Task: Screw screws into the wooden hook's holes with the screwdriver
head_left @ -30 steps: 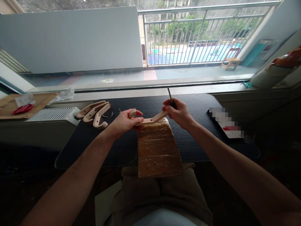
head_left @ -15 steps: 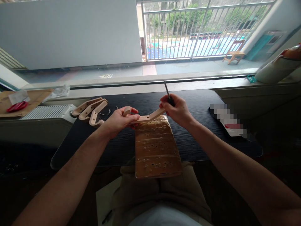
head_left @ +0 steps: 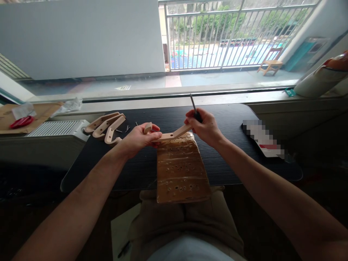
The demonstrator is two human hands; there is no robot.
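Observation:
A pale wooden hook (head_left: pixel 166 137) with a dark hole in it spans my two hands, just over the far end of a tape-wrapped brown cardboard slab (head_left: pixel 181 177). My left hand (head_left: pixel 134 140) grips its curved end between thumb and fingers. At the other end, my right hand (head_left: pixel 206 127) pinches the straight arm and also holds a screwdriver (head_left: pixel 193 103), its dark shaft pointing up and away. Several similar wooden hooks (head_left: pixel 113 129) lie left of my left hand, with a few small screws (head_left: pixel 127 128) beside them. The slab is dotted with small holes.
The black table (head_left: pixel 228 159) reaches the window sill. A partly blurred flat package (head_left: pixel 265 143) lies at its right. Left of the table are a white radiator (head_left: pixel 58 128), cardboard (head_left: pixel 45 110) and a red object (head_left: pixel 21 122). A large white container (head_left: pixel 312 81) stands on the sill's right.
Both hands keep their hold on the wooden hook and the screwdriver. The camera view has shifted very slightly; otherwise almost nothing differs.

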